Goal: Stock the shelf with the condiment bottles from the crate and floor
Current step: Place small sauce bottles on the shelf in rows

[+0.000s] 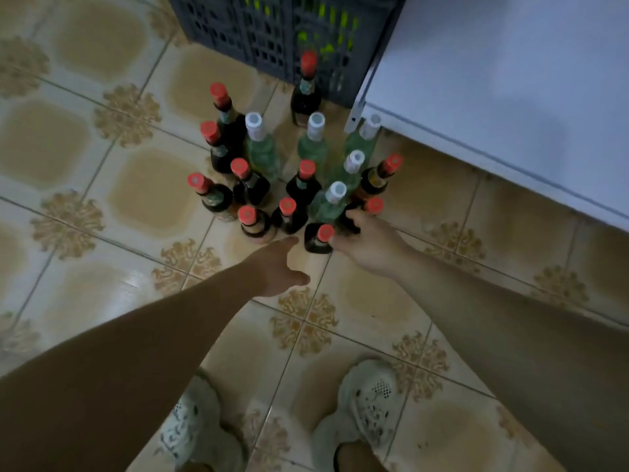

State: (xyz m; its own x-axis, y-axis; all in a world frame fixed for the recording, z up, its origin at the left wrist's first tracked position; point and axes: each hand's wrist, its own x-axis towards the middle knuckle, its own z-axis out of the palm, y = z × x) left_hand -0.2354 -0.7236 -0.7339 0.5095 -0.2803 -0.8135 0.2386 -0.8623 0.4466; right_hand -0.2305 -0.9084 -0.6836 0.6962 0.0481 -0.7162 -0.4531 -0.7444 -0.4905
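Glossy ceramic floor tiles (143,195), glass bottles (263,155) with plastic caps (219,93), matt plastic crate (238,32).

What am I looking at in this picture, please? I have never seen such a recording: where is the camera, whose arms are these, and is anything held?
There is no machine here. A person wears one wide camera on the head, so you look down along their own two bare arms. The left hand is stretched out open and holds nothing. The right hand is at the nearest bottles. Its fingers lie on a dark bottle, but the picture does not show whether they grip it. On the tiled floor stands a cluster of upright bottles: red-capped dark bottles and white-capped greenish bottles. Behind them is a dark plastic crate, and at the right a white shelf board. At the bottom you see the person's pale shoes.
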